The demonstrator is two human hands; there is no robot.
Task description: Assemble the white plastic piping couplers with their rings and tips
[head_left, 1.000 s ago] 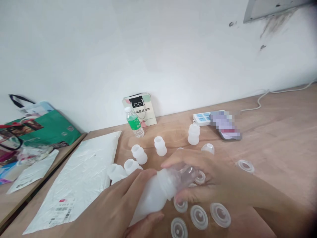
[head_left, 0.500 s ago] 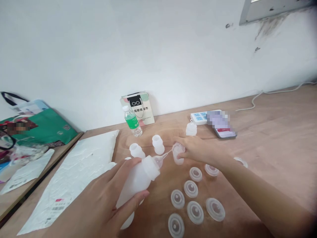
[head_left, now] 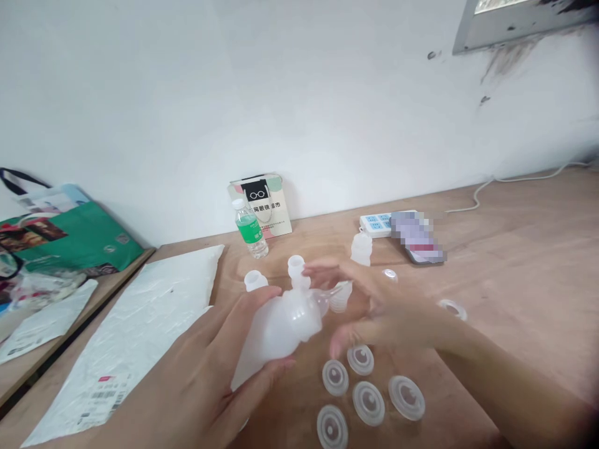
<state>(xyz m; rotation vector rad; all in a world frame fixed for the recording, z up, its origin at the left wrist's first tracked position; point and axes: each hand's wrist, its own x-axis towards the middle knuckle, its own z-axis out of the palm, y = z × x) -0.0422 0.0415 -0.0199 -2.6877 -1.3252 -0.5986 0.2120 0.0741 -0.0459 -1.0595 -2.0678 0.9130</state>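
Note:
My left hand [head_left: 201,362] is wrapped round a white squeeze bottle [head_left: 276,333], tilted with its clear pointed nozzle [head_left: 322,301] towards the right. My right hand [head_left: 369,299] is open, thumb and fingers spread around the nozzle's tip; whether it touches the tip I cannot tell. Just behind the tip stands a small ribbed translucent bottle [head_left: 340,298], partly covered by the right hand. Two small white bottles without caps, one at the left [head_left: 255,280] and one in the middle [head_left: 296,268], stand beyond the squeeze bottle. Another small bottle [head_left: 361,249] stands farther back.
Several round translucent lids [head_left: 369,403] lie on the wooden table at the front. A water bottle [head_left: 251,231] and a paper bag [head_left: 276,218] stand by the wall. A phone [head_left: 416,237] leans on a power strip [head_left: 374,223]. At left lies a white mailer [head_left: 154,324].
My right hand has let go of the small ribbed bottle and moved nearer, its fingers now spread. The squeeze bottle in my left hand has shifted slightly right, its nozzle turned more level.

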